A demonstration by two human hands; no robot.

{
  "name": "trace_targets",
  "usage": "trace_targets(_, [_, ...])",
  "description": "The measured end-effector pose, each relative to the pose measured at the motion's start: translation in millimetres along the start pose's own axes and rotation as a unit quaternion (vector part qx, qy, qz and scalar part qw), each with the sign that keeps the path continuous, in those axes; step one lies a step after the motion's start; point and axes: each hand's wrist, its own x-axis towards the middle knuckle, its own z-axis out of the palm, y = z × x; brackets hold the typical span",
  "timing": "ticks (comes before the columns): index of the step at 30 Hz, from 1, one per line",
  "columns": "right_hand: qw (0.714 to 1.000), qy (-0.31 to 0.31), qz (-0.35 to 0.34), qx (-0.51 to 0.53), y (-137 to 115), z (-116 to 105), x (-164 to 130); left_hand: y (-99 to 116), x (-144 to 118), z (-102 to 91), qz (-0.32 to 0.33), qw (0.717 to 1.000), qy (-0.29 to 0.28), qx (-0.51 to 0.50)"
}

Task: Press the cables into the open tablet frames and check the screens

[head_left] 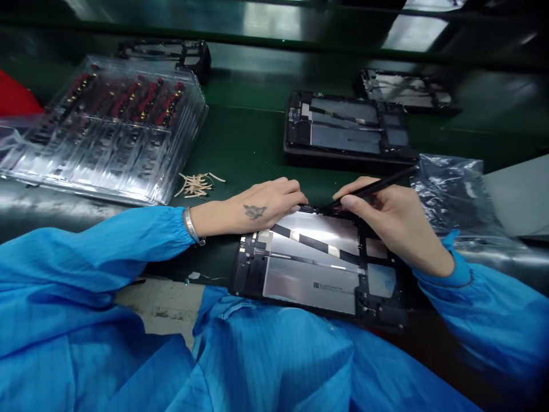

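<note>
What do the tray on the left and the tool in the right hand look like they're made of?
Tray: clear, glossy moulded plastic, likely; the parts inside show through its ribbed pockets. Tool: thin, matte black stick, held in the right hand; plastic or coated metal, cannot tell which.

This is an electronics assembly line in a factory. Opened tablets (348,127) lie in a row on a dark green conveyor belt (240,143), beside clear plastic trays (107,126) stacked with small parts. The worker wears a blue anti-static smock (86,274).
</note>
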Motion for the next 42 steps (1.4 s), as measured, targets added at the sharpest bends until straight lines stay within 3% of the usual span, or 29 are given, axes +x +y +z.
trace_targets(35, [0.999,-0.014,0.025,0.033,-4,-3,1,-3,-2,3.4,0.010,1.000,0.024,0.014])
trace_targets(39, [0.991,0.005,0.073,0.116,4,1,3,-7,-2,5.9,0.019,0.999,0.032,0.004])
trace_targets(42, [0.965,0.037,0.127,0.228,12,6,3,0,-2,4.3,0.012,1.000,0.021,0.016])
